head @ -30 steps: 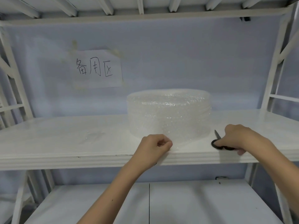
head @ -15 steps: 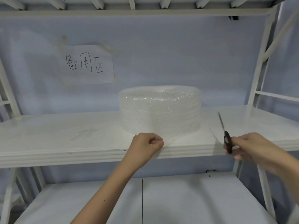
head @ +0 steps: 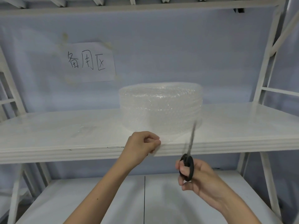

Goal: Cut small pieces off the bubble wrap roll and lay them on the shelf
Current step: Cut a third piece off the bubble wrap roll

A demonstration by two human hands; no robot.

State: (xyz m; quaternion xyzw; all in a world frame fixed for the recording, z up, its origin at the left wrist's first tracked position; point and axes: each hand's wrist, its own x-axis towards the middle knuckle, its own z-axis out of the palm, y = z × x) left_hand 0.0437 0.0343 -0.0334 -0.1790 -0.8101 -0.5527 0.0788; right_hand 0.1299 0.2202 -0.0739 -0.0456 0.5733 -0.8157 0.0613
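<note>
A clear bubble wrap roll (head: 161,109) lies flat in the middle of the white shelf (head: 64,135). Its loose end runs forward over the shelf's front edge, where my left hand (head: 142,147) pinches it between curled fingers. My right hand (head: 196,175) grips black-handled scissors (head: 188,157) below and in front of the shelf edge, to the right of my left hand. The blades point up, blurred, toward the front of the roll, and I cannot tell whether they are parted.
A paper sign (head: 89,63) with handwritten characters is taped to the blue back wall. White frame uprights (head: 265,70) stand at the right and left. A lower shelf (head: 97,199) lies beneath my arms, and the upper shelf's underside (head: 145,4) spans overhead.
My right hand lifted the scissors off the shelf at the right of the roll, then swung them left and down in front of the edge. My left hand kept its pinch.
</note>
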